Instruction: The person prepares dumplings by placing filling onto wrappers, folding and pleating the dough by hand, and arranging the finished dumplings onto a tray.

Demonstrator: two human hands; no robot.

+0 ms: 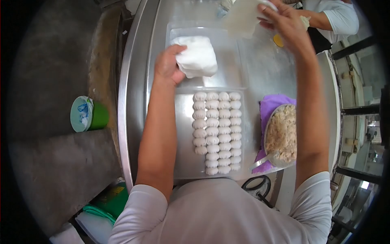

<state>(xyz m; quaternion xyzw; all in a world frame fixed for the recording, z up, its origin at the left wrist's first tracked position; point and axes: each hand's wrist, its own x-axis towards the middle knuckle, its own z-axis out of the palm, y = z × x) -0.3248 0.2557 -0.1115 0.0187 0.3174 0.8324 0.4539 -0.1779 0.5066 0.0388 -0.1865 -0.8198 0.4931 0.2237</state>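
Note:
A soft white square bundle point(197, 56) is gripped along its left side by my left hand point(167, 65), thumb on top. Whether it is folded cloth or a stack of dough wrappers, I cannot tell. It is above a clear plastic tray point(231, 79). At the upper right, my right hand point(280, 20) pinches a thin, pale, translucent sheet point(243, 18), blurred by motion. Nearer me, pleated white dumplings point(218, 132) stand in four close columns, the leftmost column shorter. Right of them, a bowl of pale, chunky filling point(281, 132) is partly hidden behind my right forearm.
The bowl rests on a purple cloth point(266, 118), a metal utensil handle point(260, 162) jutting toward me. Another person's sleeve point(339, 20) shows at top right, near a yellow round thing point(278, 40). A green bin point(98, 114) stands left, beyond the metal table edge point(126, 93).

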